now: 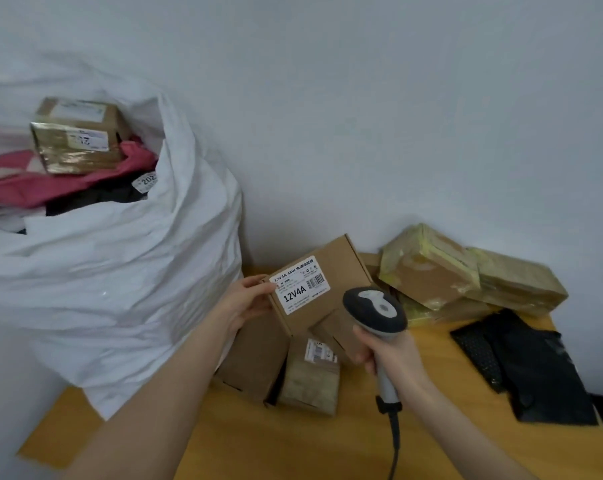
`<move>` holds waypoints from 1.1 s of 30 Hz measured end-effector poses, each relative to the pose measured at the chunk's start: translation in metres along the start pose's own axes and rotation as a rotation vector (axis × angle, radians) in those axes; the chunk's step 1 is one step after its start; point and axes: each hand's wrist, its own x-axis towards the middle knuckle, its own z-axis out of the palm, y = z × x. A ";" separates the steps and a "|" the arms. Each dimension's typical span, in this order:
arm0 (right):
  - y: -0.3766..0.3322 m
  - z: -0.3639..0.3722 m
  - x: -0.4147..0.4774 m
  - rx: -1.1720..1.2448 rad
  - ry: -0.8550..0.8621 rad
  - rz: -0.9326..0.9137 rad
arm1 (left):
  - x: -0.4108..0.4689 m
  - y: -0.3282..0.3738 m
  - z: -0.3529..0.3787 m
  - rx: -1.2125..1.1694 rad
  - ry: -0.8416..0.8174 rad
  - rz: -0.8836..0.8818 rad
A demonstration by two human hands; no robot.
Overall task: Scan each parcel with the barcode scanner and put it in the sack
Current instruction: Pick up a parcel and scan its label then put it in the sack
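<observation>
My left hand (245, 301) grips the left edge of a flat brown cardboard parcel (341, 271), tilted up with its white "12V4A" barcode label facing me. My right hand (388, 355) is closed round the handle of a grey barcode scanner (374, 308), whose head sits just right of the label and points at the parcel. A big white sack (127, 282) stands at the left, open at the top, with a taped brown box (76, 135) and pink and dark bags inside.
On the wooden table (310, 445) lie two small brown parcels (310, 375) under the held one, several yellow-taped boxes (428, 268) against the wall at the right, and black mailer bags (532, 368) near the right edge. The scanner's cable (394, 445) trails toward me.
</observation>
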 end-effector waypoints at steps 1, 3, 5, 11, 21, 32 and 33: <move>0.000 -0.001 -0.008 -0.055 0.000 -0.025 | -0.003 0.000 -0.001 0.001 -0.002 0.014; 0.000 -0.001 -0.022 -0.114 -0.015 -0.068 | -0.007 0.001 -0.003 0.012 0.000 0.032; 0.000 0.001 -0.033 -0.154 -0.034 -0.088 | -0.009 0.000 -0.003 0.026 0.010 0.036; -0.001 0.008 -0.048 -0.258 -0.041 -0.094 | -0.011 0.001 0.003 0.037 0.016 0.064; -0.007 0.006 -0.050 -0.209 -0.063 -0.111 | -0.021 0.011 0.007 0.075 0.026 0.098; -0.137 0.091 -0.012 -0.007 -0.200 -0.417 | -0.107 0.176 -0.062 0.037 0.224 0.494; -0.149 0.107 -0.011 0.005 -0.212 -0.431 | -0.119 0.193 -0.079 0.035 0.268 0.536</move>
